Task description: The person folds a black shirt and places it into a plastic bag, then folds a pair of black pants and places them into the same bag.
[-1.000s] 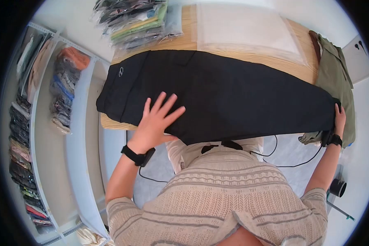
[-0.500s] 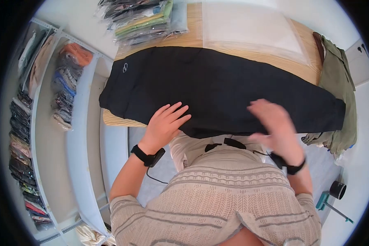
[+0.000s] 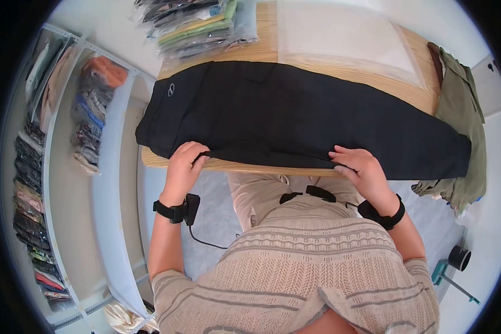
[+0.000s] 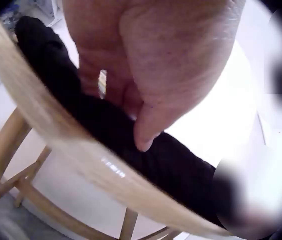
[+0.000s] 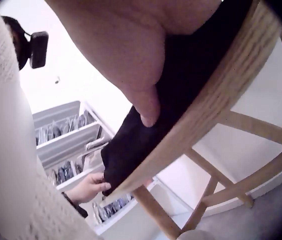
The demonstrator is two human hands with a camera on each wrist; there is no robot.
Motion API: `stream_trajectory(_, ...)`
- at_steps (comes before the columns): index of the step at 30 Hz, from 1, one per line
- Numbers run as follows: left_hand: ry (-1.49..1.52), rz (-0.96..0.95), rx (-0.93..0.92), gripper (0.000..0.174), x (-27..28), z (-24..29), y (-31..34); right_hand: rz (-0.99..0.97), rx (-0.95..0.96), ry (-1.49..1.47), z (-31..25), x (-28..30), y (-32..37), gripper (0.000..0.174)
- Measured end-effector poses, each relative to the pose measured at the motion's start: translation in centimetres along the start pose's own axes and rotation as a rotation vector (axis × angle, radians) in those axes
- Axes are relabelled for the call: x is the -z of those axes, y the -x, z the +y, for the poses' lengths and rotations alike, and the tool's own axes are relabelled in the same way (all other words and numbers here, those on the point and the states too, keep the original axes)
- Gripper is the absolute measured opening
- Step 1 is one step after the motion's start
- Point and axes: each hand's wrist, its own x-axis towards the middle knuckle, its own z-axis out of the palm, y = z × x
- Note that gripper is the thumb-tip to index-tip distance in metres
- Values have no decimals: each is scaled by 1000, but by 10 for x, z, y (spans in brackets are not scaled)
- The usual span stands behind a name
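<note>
A pair of black trousers (image 3: 295,111), folded lengthwise with a small pale logo near the waist, lies across the wooden table (image 3: 264,28). At its near edge, my left hand (image 3: 182,170) pinches the cloth, the thumb toward me and the fingers over the top. Farther right along that same edge, my right hand (image 3: 366,173) pinches the fabric too. In the left wrist view the thumb (image 4: 145,137) presses on the black cloth right above the table's rim. The right wrist view has the right thumb (image 5: 148,112) against the cloth's near side.
Bagged folded clothes (image 3: 192,30) are stacked at the back left, beside flat clear plastic bags (image 3: 348,39). An olive green garment (image 3: 462,100) hangs over the table's right end. Shelves (image 3: 67,167) of packed clothing stand on the left.
The right hand has left the trousers' right end and come inward to the near edge. My left hand has drawn back and left from lying spread on the cloth. The near edge has shifted farther onto the table.
</note>
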Motion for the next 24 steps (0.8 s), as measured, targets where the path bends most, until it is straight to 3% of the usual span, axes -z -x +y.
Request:
stream_trajectory(2, 16, -18, 19, 24, 2, 21, -11, -13, -62, -54, 1, 5, -2, 12)
stream_trajectory(4, 32, 1, -112, 25, 0, 48, -16, -27, -123, -109, 2, 7, -3, 12)
stream_trajectory(7, 32, -51, -132, 24, -11, 36, -17, 21, -146, -184, 3, 9, -2, 11)
stream_trajectory(9, 102, 8, -91, 20, -14, 34, -19, 11, -121, 73, -3, 19, -2, 10)
stream_trajectory(14, 55, 29, 79, 8, -15, 21, -21, 93, -213, 204, -3, 14, 12, 9)
stream_trajectory(19, -84, 51, 42, 15, -31, 13, -29, 172, -309, 294, -5, 4, 13, 9)
stream_trajectory(21, -135, 32, 64, 17, -31, 16, -31, 193, -203, 502, -3, 0, 12, 11)
stream_trajectory(24, -163, 41, 38, 17, -32, 17, -31, 135, -218, 503, -12, -6, -4, 17)
